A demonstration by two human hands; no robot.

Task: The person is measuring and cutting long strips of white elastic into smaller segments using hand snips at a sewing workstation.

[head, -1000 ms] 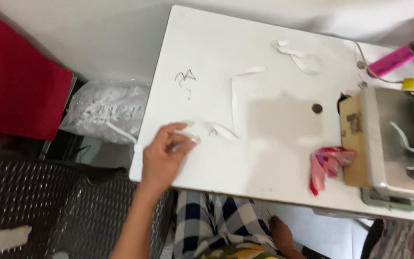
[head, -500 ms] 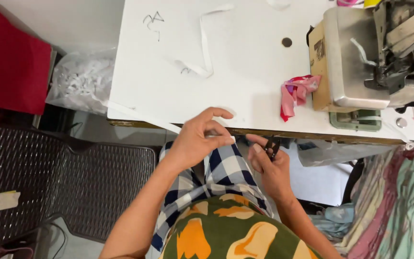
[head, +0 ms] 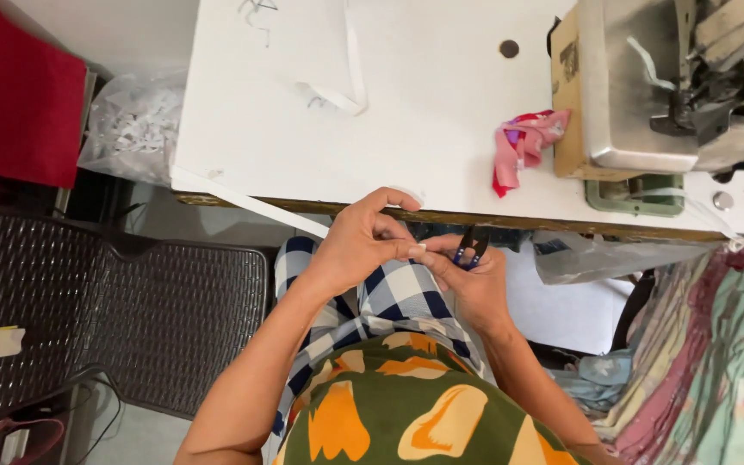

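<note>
Just below the table edge (head: 510, 222), small snips (head: 473, 244) are gripped in the right hand (head: 467, 280), blades pointing up; the left hand (head: 359, 245), touching it from the left, is pinched on something too small to tell.

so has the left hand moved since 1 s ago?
Yes. The left hand has come off the white table, back over its near edge toward the person's lap, and now meets the right hand, which holds small snips.

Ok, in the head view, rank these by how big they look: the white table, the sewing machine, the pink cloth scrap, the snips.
1. white table
2. sewing machine, partly cut off by the frame
3. pink cloth scrap
4. snips, mostly hidden in the right hand, so only roughly placed
</note>
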